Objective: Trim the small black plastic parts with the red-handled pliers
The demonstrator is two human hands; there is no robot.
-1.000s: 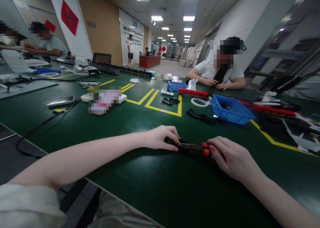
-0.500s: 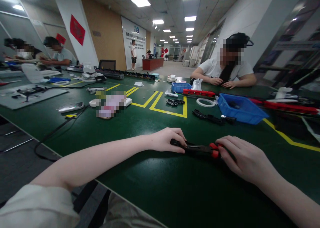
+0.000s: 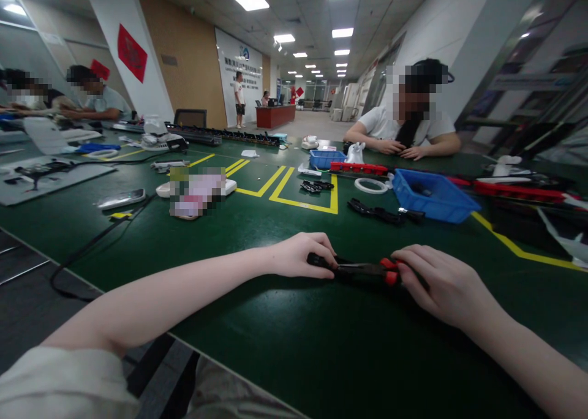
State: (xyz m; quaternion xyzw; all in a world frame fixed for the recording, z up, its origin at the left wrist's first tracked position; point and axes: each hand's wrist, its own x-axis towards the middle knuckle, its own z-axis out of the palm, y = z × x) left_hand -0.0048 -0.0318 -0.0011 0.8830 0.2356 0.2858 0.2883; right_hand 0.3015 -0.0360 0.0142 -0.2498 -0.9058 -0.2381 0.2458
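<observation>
Left of the hands: left hand (image 3: 309, 256), fingers pinched on the black part (image 3: 318, 260)
Right of the hands: right hand (image 3: 432, 278), closed around red-handled pliers (image 3: 370, 269), nose against the part
Writing: wall sign (image 3: 241, 70), too small to read surely
Edge: near left, under the left forearm (image 3: 184, 293)
Open room: green surface (image 3: 257, 358) nearer than the pliers
Far right: blue bin (image 3: 432, 195), white ring (image 3: 370, 186)

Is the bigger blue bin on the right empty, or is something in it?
Not empty: the bigger blue bin has a dark item inside, too unclear to name.
</observation>
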